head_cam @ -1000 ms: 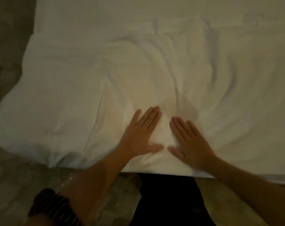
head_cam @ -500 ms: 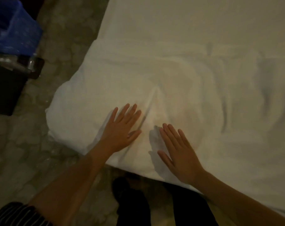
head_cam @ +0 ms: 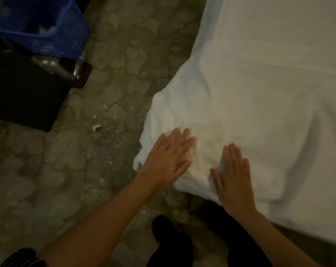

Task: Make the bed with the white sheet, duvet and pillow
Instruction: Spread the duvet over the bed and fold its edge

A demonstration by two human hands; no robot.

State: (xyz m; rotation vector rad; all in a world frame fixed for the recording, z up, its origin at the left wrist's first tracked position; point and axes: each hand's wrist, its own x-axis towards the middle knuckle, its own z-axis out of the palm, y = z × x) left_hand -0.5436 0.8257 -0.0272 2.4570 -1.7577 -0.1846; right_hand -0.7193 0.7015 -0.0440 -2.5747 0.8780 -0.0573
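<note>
- Smoothing the white duvet [head_cam: 250, 112], spread over the bed across the right half of the frame, one corner drooping off the edge at lower centre.
- Pressing the left hand [head_cam: 169, 157] flat onto that crumpled corner, fingers [head_cam: 182, 137] straight and slightly spread, gripping nothing; probably placed there to push bunched cloth outward toward the edge.
- Laying the right hand [head_cam: 232, 178] flat just beside it, a little lower and to the right, fingers straight and close together, likewise holding nothing; seemingly pinning the cover against sliding under the other palm.
- Working on a ridge of wrinkles between both palms; judged as part-way through tidying this corner.
- Showing a flatter white sheet [head_cam: 278, 26] at upper right, beyond the duvet's folded edge.
- Finding no pillow anywhere in view.
- Keeping well apart from a blue basket [head_cam: 44, 29] and a black box [head_cam: 19, 93] at upper left, both on the patterned floor [head_cam: 124, 54]; also a small white scrap [head_cam: 96, 127] at centre left.
</note>
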